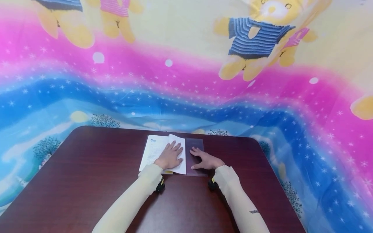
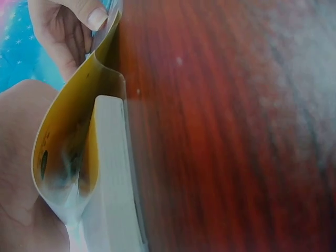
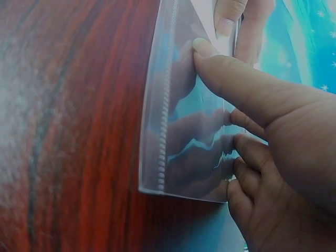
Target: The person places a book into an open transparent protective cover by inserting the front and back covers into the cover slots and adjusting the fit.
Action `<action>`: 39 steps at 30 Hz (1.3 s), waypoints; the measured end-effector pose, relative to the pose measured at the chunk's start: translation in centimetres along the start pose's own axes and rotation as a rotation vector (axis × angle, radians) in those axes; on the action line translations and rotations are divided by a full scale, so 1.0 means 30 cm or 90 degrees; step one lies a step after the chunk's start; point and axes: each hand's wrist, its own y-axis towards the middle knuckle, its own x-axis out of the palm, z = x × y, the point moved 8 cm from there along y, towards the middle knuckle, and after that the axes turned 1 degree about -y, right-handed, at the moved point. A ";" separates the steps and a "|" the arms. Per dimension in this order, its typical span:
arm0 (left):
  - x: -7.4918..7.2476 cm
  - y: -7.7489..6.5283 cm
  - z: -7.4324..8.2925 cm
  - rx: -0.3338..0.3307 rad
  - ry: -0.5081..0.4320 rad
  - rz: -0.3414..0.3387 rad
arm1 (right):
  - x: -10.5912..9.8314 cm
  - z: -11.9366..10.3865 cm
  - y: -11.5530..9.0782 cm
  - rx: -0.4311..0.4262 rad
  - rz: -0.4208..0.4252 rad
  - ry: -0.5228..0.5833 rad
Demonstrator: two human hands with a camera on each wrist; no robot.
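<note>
A book lies on the table with its white printed page (image 1: 150, 155) facing up. My left hand (image 1: 170, 155) presses flat on its right part, fingers spread, over a white sheet that lifts at the top. From the side, the left wrist view shows the thick page block (image 2: 113, 168) and a yellow cover (image 2: 55, 115) bowed up beside it. A clear plastic sheet (image 1: 199, 144) extends to the book's right. My right hand (image 1: 207, 160) touches that plastic, thumb and fingers spread apart. Close up, the plastic (image 3: 157, 142) has a ridged seam; the right thumb (image 3: 236, 76) rests over it.
The dark red-brown wooden table (image 1: 87, 174) stretches to both sides and toward me. Behind it hangs a colorful cloth backdrop (image 1: 186, 87) printed with bears and snowflakes. A dark wrist device (image 1: 160, 186) shows under the left sleeve, another (image 1: 212, 184) under the right.
</note>
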 end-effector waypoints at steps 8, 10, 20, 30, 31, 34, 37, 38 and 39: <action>-0.007 0.002 0.015 -0.010 0.019 -0.015 | -0.007 0.000 -0.001 0.002 0.006 -0.003; -0.012 -0.001 0.021 -0.013 0.021 -0.021 | -0.006 0.001 -0.001 0.001 0.006 -0.003; -0.034 -0.017 0.046 -0.004 0.032 -0.017 | -0.002 0.005 0.000 0.001 0.007 0.001; -0.023 -0.004 0.054 -0.004 0.032 -0.013 | -0.002 0.010 0.003 -0.002 0.005 -0.001; -0.025 -0.004 0.056 -0.004 0.027 -0.009 | -0.002 0.010 0.004 -0.002 0.005 -0.002; -0.029 -0.001 0.061 -0.003 0.019 -0.006 | -0.001 0.011 0.003 0.000 0.004 0.000; -0.035 0.000 0.067 -0.004 0.005 0.003 | -0.001 0.010 0.002 -0.002 0.006 0.000; -0.032 0.001 0.068 -0.005 0.005 -0.001 | -0.001 0.010 0.002 -0.003 0.006 0.000; -0.029 0.003 0.069 -0.006 0.007 -0.005 | -0.001 0.010 0.002 -0.003 0.007 -0.001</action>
